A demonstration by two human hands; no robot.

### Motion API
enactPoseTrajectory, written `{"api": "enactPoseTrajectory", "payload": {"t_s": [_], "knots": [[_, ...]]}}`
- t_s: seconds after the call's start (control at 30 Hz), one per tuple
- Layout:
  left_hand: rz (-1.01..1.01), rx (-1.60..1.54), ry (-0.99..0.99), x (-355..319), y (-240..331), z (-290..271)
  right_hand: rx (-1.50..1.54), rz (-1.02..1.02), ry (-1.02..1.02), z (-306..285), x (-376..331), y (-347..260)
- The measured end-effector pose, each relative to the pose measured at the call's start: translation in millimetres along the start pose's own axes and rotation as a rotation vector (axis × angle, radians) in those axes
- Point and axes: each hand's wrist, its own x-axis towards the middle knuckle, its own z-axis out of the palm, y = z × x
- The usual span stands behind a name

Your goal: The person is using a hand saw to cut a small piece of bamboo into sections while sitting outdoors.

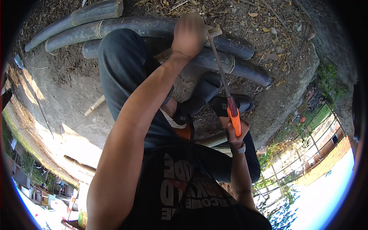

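My left hand [188, 33] is stretched forward and closed on a pale cut bamboo piece [216, 32] that lies across dark bamboo poles [234, 46]. My right hand [235, 134], with a wristwatch, grips the orange handle [234, 119] of a hand saw. Its thin blade [219, 63] runs up from the handle to the pale piece, just right of my left hand. The blade tip sits at the bamboo beside my fingers.
Several long dark bamboo poles [76, 32] lie on bare ground with dry leaves [264, 23]. My bent knee in jeans [120, 65] and black boots [205, 92] are under my arms. A pale stick [94, 106] lies on the concrete slab [57, 103].
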Motion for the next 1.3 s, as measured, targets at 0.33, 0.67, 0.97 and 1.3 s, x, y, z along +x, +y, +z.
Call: {"api": "enactPoseTrajectory", "payload": {"t_s": [0.33, 0.67, 0.97, 1.3], "knots": [[0.037, -0.021, -0.095, 2, 2, -7, 0.111, 0.029, 0.011, 26, 101, -16], [0.065, 0.078, -0.014, 8, 7, -10, -0.04, -0.034, 0.027, 21, 72, 1], [0.013, 0.011, -0.08, 3, 4, -18, -0.023, 0.079, -0.048, -13, 2, -8], [0.016, -0.045, -0.092, 3, -2, -7, -0.047, -0.078, -0.022, 3, 54, 12]]}}
